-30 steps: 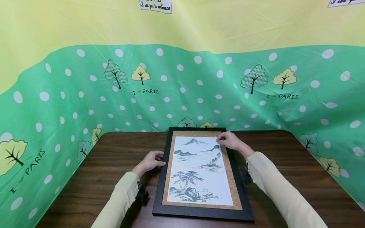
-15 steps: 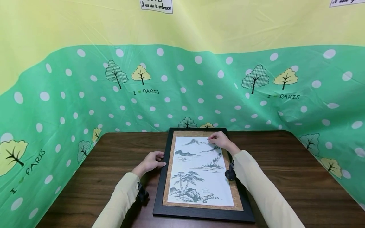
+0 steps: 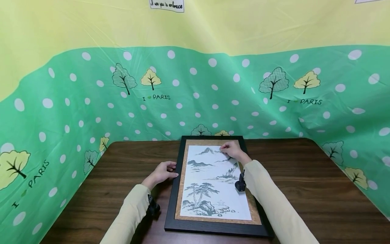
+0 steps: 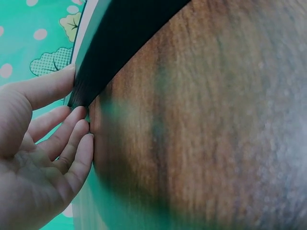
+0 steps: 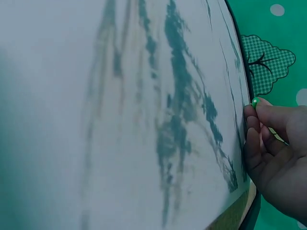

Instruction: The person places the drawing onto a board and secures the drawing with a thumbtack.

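A white sheet printed with an ink landscape (image 3: 201,173) lies on a cork board (image 3: 256,213) inside a black frame (image 3: 213,227) on the table. In the head view, my left hand (image 3: 161,172) rests against the frame's left side. The left wrist view shows its thumb (image 4: 55,86) touching the frame and its other fingers loosely bent beside it. My right hand (image 3: 233,150) is over the upper right part of the sheet. In the right wrist view its thumb and forefinger pinch a small green push pin (image 5: 255,101); the pin's point is hidden.
The dark wooden table (image 3: 128,159) extends on both sides of the frame. Behind it hangs a green and yellow cloth (image 3: 195,84) with dots and trees. Small black wrist devices sit under the sleeves, the right one (image 3: 240,184) above the sheet.
My right hand has moved left from the sheet's top right corner, along its upper part, with its fingers still pinched together. The left hand and the frame stay about where they were.
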A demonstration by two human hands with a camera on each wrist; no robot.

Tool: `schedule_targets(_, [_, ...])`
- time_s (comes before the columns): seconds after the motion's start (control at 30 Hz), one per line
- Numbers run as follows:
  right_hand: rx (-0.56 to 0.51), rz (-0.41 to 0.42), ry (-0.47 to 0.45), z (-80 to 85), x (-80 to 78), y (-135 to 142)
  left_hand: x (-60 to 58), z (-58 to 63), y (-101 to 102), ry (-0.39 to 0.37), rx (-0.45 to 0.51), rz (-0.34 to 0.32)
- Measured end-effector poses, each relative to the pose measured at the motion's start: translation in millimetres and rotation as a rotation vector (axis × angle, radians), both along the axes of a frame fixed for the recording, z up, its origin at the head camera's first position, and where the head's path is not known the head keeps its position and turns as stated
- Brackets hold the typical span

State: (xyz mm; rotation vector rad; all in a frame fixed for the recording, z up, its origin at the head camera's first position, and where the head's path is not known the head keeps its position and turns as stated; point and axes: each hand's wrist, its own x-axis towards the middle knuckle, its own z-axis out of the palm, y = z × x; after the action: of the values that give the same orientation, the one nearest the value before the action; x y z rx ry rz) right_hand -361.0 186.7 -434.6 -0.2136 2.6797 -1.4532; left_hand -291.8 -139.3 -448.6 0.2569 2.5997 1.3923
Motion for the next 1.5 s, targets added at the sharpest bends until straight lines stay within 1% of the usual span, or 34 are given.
schedule_targets(0.13, [-0.002, -0.033, -0.021, -1.3, -2.3, 0.3, -0.6, -0.8, 0.2, 0.003, 0.010, -0.001])
schedule_targets(0.33, [-0.004, -0.097, -0.026, -4.4, -9.1, -1.2, 1.0, -0.9, -0.1, -0.013, 0.019, 0.004])
schedule_targets(0.53, [-0.031, -0.199, -0.067, -4.6, -15.4, -3.3, 2.1, -0.8, 0.9, -0.009, 0.031, -0.002])
schedule_targets(0.6, [-0.037, -0.222, -0.086, -3.5, -15.9, -4.4, 1.8, -1.2, 1.2, -0.003, 0.029, -0.006])
schedule_targets(0.8, [-0.078, -0.244, -0.135, -0.4, -13.0, -7.9, 1.3, -2.8, 1.4, 0.005, 0.024, 0.000])
schedule_targets(1.03, [-0.101, -0.280, -0.110, -2.9, -11.4, -8.1, 1.5, -3.5, -0.2, 0.006, 0.045, 0.008])
schedule_targets(1.23, [-0.106, -0.296, -0.091, -4.8, -12.3, -7.7, 0.8, -4.8, -1.0, 0.027, 0.039, 0.009])
schedule_targets(1.5, [-0.125, -0.327, -0.095, -5.1, -13.2, -8.5, -0.8, -5.9, -1.7, 0.029, 0.048, 0.018])
